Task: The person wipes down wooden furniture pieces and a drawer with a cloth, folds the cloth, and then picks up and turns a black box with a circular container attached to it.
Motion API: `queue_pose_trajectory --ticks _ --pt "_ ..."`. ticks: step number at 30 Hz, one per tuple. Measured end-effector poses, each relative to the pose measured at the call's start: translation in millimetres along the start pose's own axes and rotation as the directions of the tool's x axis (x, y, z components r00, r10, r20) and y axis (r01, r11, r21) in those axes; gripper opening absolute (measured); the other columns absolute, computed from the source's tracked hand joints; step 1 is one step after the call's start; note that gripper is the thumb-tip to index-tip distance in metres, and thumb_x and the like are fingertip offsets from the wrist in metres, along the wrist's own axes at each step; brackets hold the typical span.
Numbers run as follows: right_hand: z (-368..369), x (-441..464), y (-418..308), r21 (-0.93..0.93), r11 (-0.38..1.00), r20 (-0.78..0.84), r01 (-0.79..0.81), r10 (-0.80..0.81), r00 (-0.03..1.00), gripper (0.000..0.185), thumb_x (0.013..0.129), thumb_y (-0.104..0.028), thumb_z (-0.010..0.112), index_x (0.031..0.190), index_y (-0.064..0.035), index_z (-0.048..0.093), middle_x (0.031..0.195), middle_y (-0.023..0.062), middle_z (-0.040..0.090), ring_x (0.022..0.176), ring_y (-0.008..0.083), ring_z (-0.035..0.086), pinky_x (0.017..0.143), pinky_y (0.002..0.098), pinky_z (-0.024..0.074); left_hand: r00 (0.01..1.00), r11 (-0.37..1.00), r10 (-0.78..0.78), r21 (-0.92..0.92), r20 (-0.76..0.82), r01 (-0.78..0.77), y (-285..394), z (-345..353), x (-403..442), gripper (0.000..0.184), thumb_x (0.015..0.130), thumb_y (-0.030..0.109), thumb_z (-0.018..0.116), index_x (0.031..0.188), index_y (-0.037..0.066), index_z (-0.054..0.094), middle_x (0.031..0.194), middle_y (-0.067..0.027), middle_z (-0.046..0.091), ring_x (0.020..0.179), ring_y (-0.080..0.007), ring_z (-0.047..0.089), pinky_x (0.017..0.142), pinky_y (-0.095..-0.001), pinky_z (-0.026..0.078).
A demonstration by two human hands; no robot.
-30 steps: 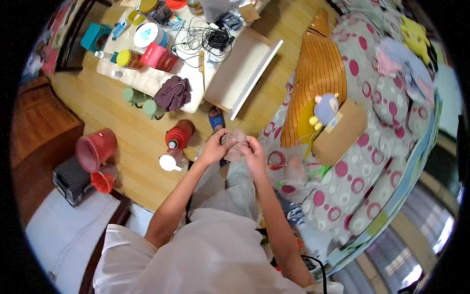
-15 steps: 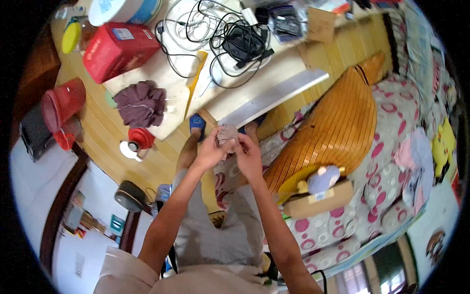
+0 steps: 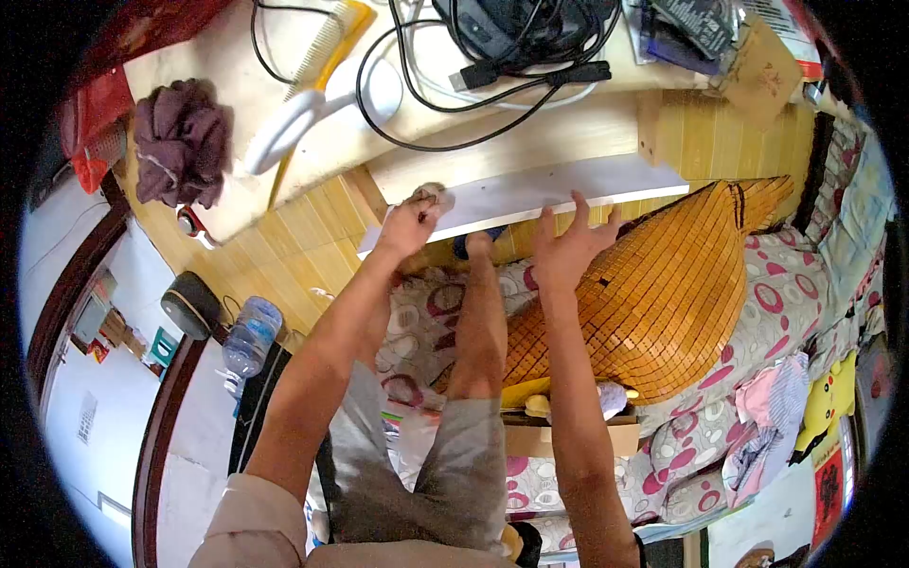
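Observation:
My left hand (image 3: 414,223) is closed on a small crumpled greyish-pink item (image 3: 434,197), at the left end of the open drawer (image 3: 530,194). My right hand (image 3: 573,244) is raised with its fingers spread and nothing in it, just in front of the drawer's front panel. Beyond the hands is the pale tabletop (image 3: 331,142), bearing a dark purple cloth bundle (image 3: 183,142), a yellow comb (image 3: 331,43), a white handled object (image 3: 284,130) and coiled black cables (image 3: 530,47).
An orange-brown slatted mat (image 3: 663,293) lies on the patterned bedding (image 3: 776,284) at the right, near a cardboard box (image 3: 620,437). A large plastic bottle (image 3: 254,336) and a dark rounded object (image 3: 192,305) are at the left.
The view has moved closer to the table and drawer. My hands, together on the crumpled item before, are now apart; the right has let go and opened, and the left keeps the item.

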State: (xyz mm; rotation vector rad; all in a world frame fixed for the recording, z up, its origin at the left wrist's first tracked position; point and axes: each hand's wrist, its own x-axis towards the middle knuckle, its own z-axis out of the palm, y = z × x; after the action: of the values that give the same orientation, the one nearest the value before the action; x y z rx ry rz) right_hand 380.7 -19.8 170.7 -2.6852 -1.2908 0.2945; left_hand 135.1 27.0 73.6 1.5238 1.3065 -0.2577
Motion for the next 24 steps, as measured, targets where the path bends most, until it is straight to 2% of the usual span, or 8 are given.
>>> queue_pose_trajectory --ticks 1,4,6,9,12,15,19,24 --pt "12.1 -5.7 10.0 -0.006 1.000 0.002 0.008 -0.008 1.000 0.042 0.087 -0.021 0.066 0.123 -0.0021 0.056 0.129 0.0274 0.045 0.122 0.0405 0.042 0.103 0.0482 0.0344 1.000 1.000 -0.002 -0.009 -0.002 0.002 0.2 3.0 6.4 0.030 0.086 0.021 0.059 0.114 0.013 0.067 0.105 -0.0203 0.067 0.097 -0.0376 0.064 0.089 -0.0426 0.050" --pt "39.6 -20.7 28.3 0.400 0.888 0.228 -0.226 0.142 0.963 0.047 0.091 -0.019 0.065 0.131 -0.0009 0.049 0.126 0.0315 0.047 0.115 0.0336 0.051 0.096 0.0431 0.0429 0.997 0.997 -0.063 0.049 0.035 0.061 26.1 -2.1 16.9 0.029 0.083 0.018 0.061 0.111 0.014 0.069 0.107 -0.0144 0.068 0.097 -0.0336 0.065 0.089 -0.0394 0.051" --pt "46.2 -32.3 18.3 0.602 0.649 0.409 -0.466 0.250 0.878 0.047 0.094 -0.013 0.061 0.134 0.0008 0.042 0.121 0.0294 0.052 0.100 0.0248 0.059 0.084 0.0336 0.0499 0.995 1.000 0.006 -0.026 0.095 -0.004 62.3 -2.2 30.9 0.028 0.083 0.017 0.062 0.109 0.014 0.070 0.108 -0.0131 0.068 0.098 -0.0320 0.065 0.089 -0.0394 0.051" --pt "54.9 -39.3 15.9 0.700 0.545 0.272 -0.462 0.395 0.877 0.047 0.093 -0.004 0.060 0.133 0.0028 0.037 0.117 0.0230 0.057 0.091 0.0203 0.061 0.077 0.0285 0.0517 0.986 0.965 0.157 -0.218 0.046 -0.144 111.8 43.9 54.0 0.026 0.082 0.018 0.063 0.106 0.016 0.072 0.111 -0.0110 0.068 0.101 -0.0293 0.065 0.090 -0.0398 0.051" --pt "72.1 -47.5 43.7 0.790 0.397 0.297 -0.467 0.417 0.859 0.050 0.089 0.000 0.064 0.129 0.0046 0.036 0.116 0.0217 0.059 0.091 0.0204 0.062 0.077 0.0290 0.0524 0.976 0.969 0.214 -0.115 -0.039 -0.217 158.6 69.0 56.3 0.028 0.083 0.021 0.063 0.109 0.014 0.071 0.111 -0.0110 0.068 0.101 -0.0292 0.065 0.091 -0.0393 0.051" --pt "78.8 -45.2 57.1 0.745 0.362 0.426 -0.560 0.388 0.817 0.049 0.086 0.004 0.067 0.125 0.0061 0.039 0.116 0.0213 0.060 0.092 0.0203 0.062 0.076 0.0287 0.0532 0.966 0.964 0.249 -0.076 -0.064 -0.253 125.8 57.4 34.6 0.031 0.087 0.034 0.062 0.108 0.012 0.071 0.105 -0.0143 0.069 0.095 -0.0347 0.065 0.088 -0.0422 0.052" --pt "74.2 -41.8 43.3 0.761 0.205 0.486 -0.615 0.449 0.750 0.043 0.085 0.003 0.069 0.121 0.0069 0.046 0.110 0.0174 0.063 0.089 0.0199 0.064 0.074 0.0294 0.0546 0.990 0.990 0.137 -0.033 0.028 -0.136 67.7 -1.2 -8.2 0.022 0.087 0.019 0.059 0.105 0.018 0.072 0.099 -0.0146 0.069 0.089 -0.0345 0.067 0.082 -0.0413 0.053" --pt "79.8 -41.4 43.9 0.758 0.073 0.530 -0.648 0.510 0.678 0.041 0.080 0.001 0.074 0.115 0.0046 0.050 0.102 0.0136 0.064 0.086 0.0182 0.062 0.074 0.0289 0.0542 0.987 0.956 -0.161 0.250 0.018 0.151 5.5 -26.7 -16.5 0.023 0.082 0.025 0.061 0.100 0.018 0.074 0.092 -0.0169 0.070 0.081 -0.0344 0.068 0.080 -0.0428 0.055"
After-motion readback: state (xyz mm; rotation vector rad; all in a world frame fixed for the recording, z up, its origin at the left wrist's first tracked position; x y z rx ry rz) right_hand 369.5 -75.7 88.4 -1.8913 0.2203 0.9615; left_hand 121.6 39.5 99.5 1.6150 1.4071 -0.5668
